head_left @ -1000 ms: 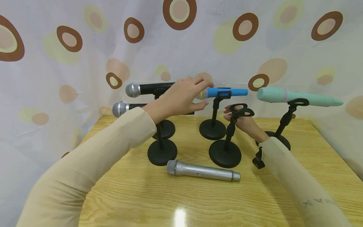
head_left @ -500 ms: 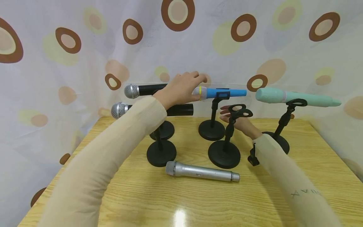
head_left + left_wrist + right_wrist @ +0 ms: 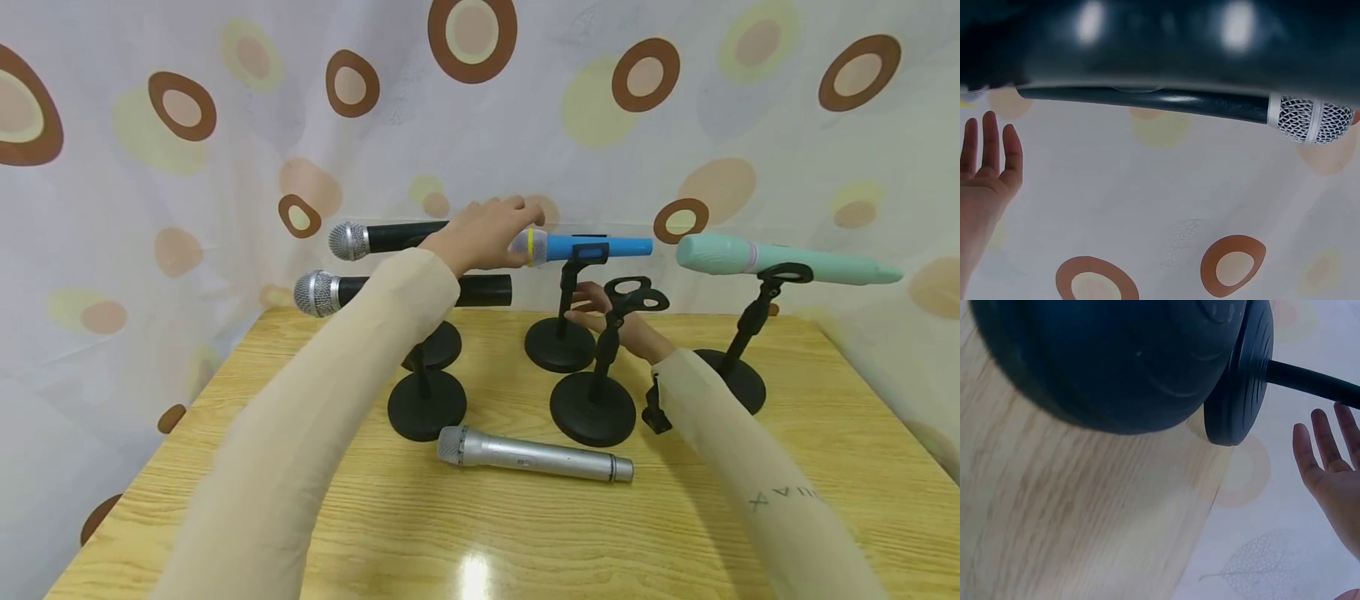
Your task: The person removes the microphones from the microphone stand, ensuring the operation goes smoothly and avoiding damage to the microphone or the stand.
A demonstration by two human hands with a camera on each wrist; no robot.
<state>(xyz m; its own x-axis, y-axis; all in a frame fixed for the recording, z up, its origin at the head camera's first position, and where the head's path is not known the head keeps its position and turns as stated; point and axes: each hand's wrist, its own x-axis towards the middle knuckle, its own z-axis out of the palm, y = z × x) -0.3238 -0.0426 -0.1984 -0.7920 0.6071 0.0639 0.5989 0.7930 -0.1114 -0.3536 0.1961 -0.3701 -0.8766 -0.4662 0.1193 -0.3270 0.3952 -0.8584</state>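
Note:
My left hand [image 3: 483, 233] is at the grille end of a blue microphone [image 3: 600, 246], thumb below and fingers above; contact is unclear. The left wrist view shows those fingers [image 3: 990, 144] extended. The blue microphone lies level in the clip of a black desk stand [image 3: 561, 344]. My right hand [image 3: 618, 325] is beside that stand's upright, partly behind a nearer stand with an unfilled double clip [image 3: 636, 296]. In the right wrist view, its fingers [image 3: 1325, 440] are spread loosely by the black pole [image 3: 1310, 381]; whether they touch it is unclear.
Two black microphones, one farther [image 3: 397, 236] and one nearer [image 3: 483, 290], sit on stands at left, partly behind my left arm. A mint-green microphone [image 3: 795, 258] rests on a stand at right. A silver microphone [image 3: 536, 454] lies on the wooden table [image 3: 390, 525] in front.
My right hand has moved left to the blue microphone's stand upright. My left hand has shifted slightly up, and its forearm has swung right. The microphones and stands keep their places.

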